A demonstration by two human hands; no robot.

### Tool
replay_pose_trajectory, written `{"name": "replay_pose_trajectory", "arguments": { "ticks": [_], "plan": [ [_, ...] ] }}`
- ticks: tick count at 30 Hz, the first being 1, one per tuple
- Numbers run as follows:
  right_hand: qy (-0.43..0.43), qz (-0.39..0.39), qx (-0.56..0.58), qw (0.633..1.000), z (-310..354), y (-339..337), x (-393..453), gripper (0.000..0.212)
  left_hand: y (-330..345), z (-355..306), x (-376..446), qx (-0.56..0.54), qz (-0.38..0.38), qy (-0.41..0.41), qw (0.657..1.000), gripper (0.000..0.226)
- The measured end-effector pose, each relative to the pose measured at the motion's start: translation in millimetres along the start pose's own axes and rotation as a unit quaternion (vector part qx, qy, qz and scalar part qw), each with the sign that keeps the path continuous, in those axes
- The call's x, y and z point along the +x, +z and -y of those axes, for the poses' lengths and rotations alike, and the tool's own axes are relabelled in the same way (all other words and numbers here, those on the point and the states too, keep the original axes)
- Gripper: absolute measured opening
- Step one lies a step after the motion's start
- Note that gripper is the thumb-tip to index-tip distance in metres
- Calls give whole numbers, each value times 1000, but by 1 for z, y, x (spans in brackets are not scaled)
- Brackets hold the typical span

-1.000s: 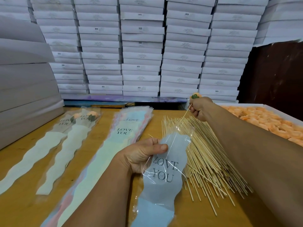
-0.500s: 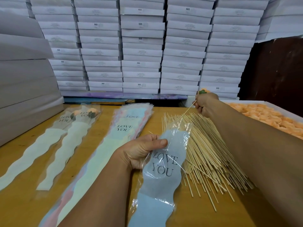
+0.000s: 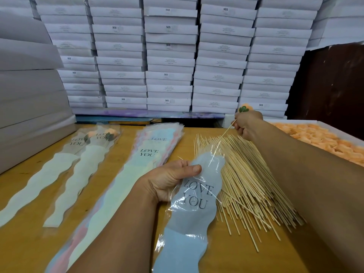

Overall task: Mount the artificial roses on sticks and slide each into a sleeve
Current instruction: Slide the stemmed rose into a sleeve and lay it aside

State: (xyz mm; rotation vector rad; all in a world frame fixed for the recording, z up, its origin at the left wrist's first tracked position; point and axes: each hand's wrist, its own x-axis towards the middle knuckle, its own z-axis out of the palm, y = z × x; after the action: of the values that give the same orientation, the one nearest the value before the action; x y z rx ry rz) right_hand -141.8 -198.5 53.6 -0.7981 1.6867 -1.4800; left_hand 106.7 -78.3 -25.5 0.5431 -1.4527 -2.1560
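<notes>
My left hand (image 3: 169,179) pinches the upper left edge of a blue "LOVE YOU" sleeve (image 3: 189,217) lying on the table. My right hand (image 3: 247,124) is raised at the back and grips a thin stick (image 3: 222,135) topped by an orange rose (image 3: 244,108) with a green base. The stick slants down from that hand into the sleeve's clear open mouth, and its lower end shows through the plastic. A heap of bare sticks (image 3: 252,184) lies just right of the sleeve.
Two filled sleeves (image 3: 82,154) holding roses lie at the left. A stack of empty pastel sleeves (image 3: 149,154) sits in the middle. A white tray of orange roses (image 3: 323,138) stands at the right. Stacked white boxes (image 3: 169,56) wall the back and left.
My right hand has drawn the rose and stick a little farther back and right, away from the sleeve mouth. My left hand has kept its pinch on the sleeve.
</notes>
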Motion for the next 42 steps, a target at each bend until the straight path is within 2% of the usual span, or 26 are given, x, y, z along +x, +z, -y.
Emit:
{"name": "replay_pose_trajectory", "arguments": {
  "ticks": [6, 10, 12, 16, 21, 38, 42],
  "plan": [
    [-7, 39, -38, 999, -7, 6, -2, 7, 1, -2, 0, -8, 0, -6, 1000, 48],
    [-13, 53, -49, 997, -14, 11, -5, 10, 3, -2, 1, -8, -12, -9, 1000, 57],
    [-17, 50, -49, 997, -16, 11, -4, 9, 3, -2, 1, -11, -17, -8, 1000, 58],
    [-15, 17, -17, 1000, -6, 6, 1, 9, 3, -3, 0, -9, 5, -14, 1000, 46],
    [-20, -18, 23, 999, 14, -9, 8, 22, 1, -1, 0, -6, -3, -17, 1000, 49],
    [-17, -10, 1, 1000, 3, -11, 8, 23, 2, -2, -1, -4, -13, -18, 1000, 48],
    [-24, 13, -16, 999, 1, -6, 0, 21, 4, -4, -1, -8, -1, -18, 1000, 44]
  ]
}}
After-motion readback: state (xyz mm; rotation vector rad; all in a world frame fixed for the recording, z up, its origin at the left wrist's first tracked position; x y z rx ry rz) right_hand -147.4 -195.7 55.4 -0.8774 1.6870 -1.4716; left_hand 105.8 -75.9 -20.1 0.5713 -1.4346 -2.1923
